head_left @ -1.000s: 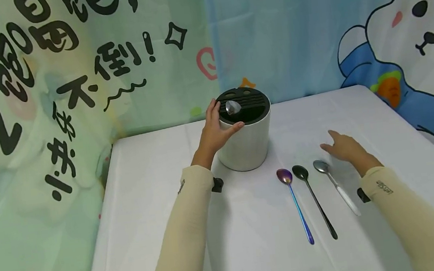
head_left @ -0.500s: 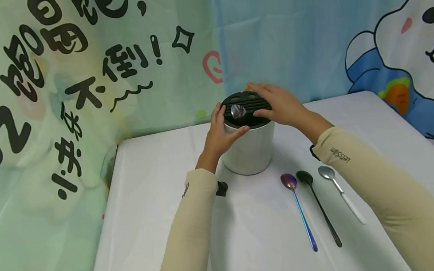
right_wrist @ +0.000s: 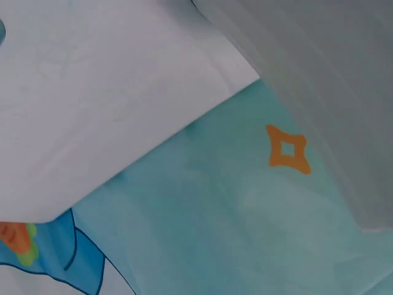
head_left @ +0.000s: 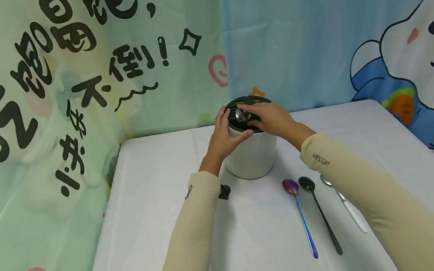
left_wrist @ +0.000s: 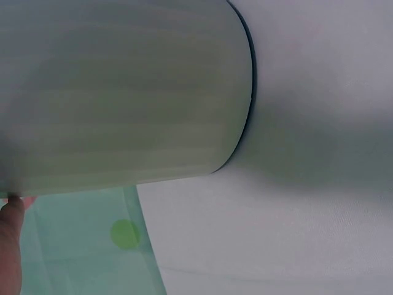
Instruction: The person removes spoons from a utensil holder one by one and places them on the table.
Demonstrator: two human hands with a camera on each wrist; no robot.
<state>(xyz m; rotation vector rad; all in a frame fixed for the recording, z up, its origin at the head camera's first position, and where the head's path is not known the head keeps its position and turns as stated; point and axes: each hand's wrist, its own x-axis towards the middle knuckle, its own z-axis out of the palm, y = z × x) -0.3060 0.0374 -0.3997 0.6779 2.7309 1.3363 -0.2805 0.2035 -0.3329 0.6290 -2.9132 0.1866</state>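
A white cylindrical utensil holder with a black slotted lid stands near the table's back edge. My left hand grips its upper left side, thumb across the front and fingers by the rim. The holder's wall fills much of the left wrist view, with a fingertip at the lower left. A silver spoon stands bowl-up in the lid, its handle hidden inside. My right hand pinches this spoon near its bowl from the right. The right wrist view shows the holder's side, but no fingers.
Three long spoons lie on the white table in front of the holder: a purple-blue one, a black one and a silver one with a white handle, partly behind my right sleeve. Printed curtains hang behind.
My right hand has swung from above the table on the right to the spoon in the lid and closed its fingers on it. The left hand stays on the holder; the view has shifted slightly.
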